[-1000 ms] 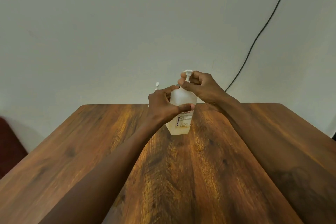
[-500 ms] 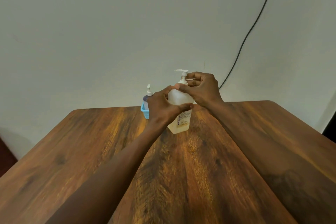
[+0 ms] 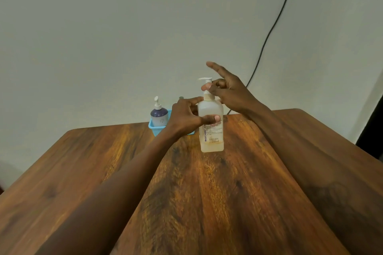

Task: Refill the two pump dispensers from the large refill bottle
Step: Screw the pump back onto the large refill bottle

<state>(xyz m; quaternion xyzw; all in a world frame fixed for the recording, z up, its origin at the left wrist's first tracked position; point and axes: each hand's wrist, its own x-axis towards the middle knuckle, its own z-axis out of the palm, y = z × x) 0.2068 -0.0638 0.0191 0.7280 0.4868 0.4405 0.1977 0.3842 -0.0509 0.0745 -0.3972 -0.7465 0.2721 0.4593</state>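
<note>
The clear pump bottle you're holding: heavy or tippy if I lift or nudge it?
Probably light: the clear pump bottle shows only a shallow layer of yellowish liquid at its base. Likely tippy if nudged high, being tall and narrow with a pump head on top; the left hand grips its body. Its smooth plastic may slip a little.
</note>
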